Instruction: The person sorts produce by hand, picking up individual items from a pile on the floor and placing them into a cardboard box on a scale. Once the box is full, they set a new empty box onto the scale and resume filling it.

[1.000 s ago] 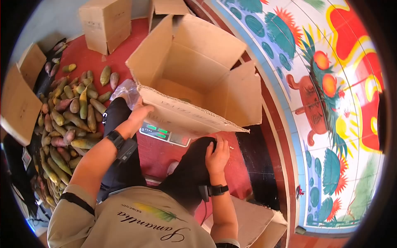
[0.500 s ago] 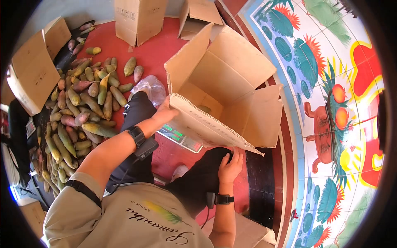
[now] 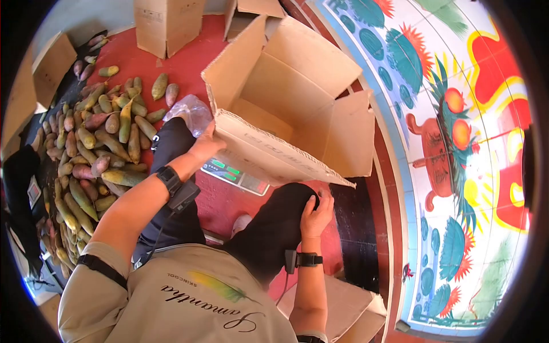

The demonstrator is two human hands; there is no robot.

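An open cardboard box [image 3: 266, 114] stands tilted in front of me with its flaps raised. My left hand [image 3: 207, 144] grips the near left edge of this box, fingers partly hidden against the flap. My right hand [image 3: 317, 214] holds nothing and rests on my right knee, fingers lying over it. Below the box, a scale [image 3: 234, 177] with lit green digits shows between my legs. A clear plastic bag [image 3: 194, 111] lies beside my left hand. To the left spreads a heap of long green and reddish radish-like roots [image 3: 108, 140]. The near flap hides part of the box's inside.
Two more cardboard boxes, one upright [image 3: 168, 26] and one open [image 3: 254, 14], stand at the back. Another box [image 3: 54, 68] is at the far left, and cardboard [image 3: 337, 308] lies near my right elbow. A painted tile wall [image 3: 434, 148] runs along the right.
The view has shifted, so most things appear farther left and higher. A root glimpsed inside the box earlier is out of sight now. Both hands keep their places on the box and knee.
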